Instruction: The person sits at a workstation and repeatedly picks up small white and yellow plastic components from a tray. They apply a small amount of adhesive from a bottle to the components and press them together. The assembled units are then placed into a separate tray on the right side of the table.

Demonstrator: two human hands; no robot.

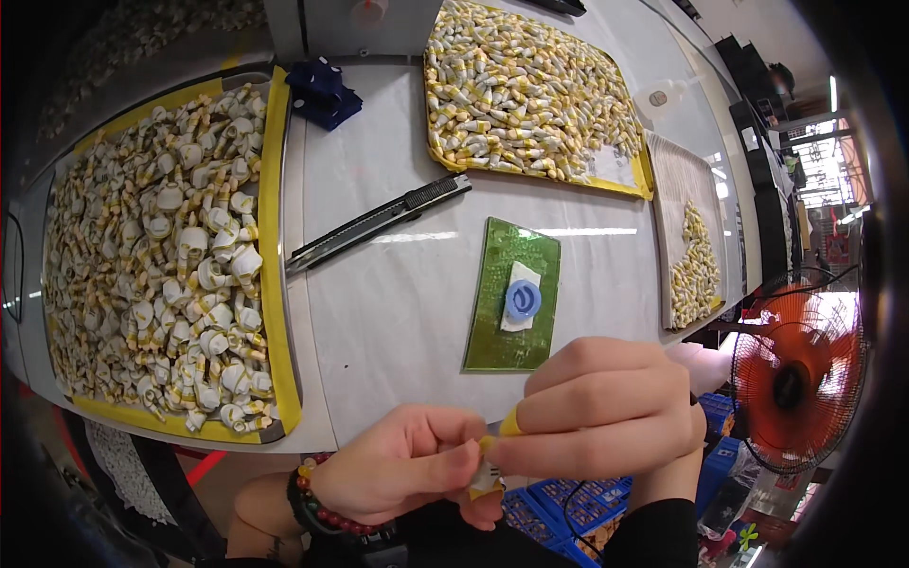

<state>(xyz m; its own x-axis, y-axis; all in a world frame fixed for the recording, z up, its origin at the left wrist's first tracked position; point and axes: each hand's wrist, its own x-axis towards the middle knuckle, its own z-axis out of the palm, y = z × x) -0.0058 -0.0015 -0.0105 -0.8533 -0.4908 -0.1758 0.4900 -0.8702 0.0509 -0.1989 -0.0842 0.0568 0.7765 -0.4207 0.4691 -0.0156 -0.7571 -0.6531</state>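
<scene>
My left hand is closed near the table's front edge, with thumb and fingertips pinching a small white-and-yellow piece. My right hand meets it from the right, its fingers closed at the same piece. Something yellow shows at the right fingertips; whether it is part of the piece or a finger cover I cannot tell. Just beyond the hands lies a green translucent plate. On it rests a white pad with a round blue part on top.
A yellow-edged tray of white-and-yellow pieces fills the left. Another heaped tray stands at the back, a partly filled one at right. A black utility knife and dark blue cloth lie between. An orange fan stands right.
</scene>
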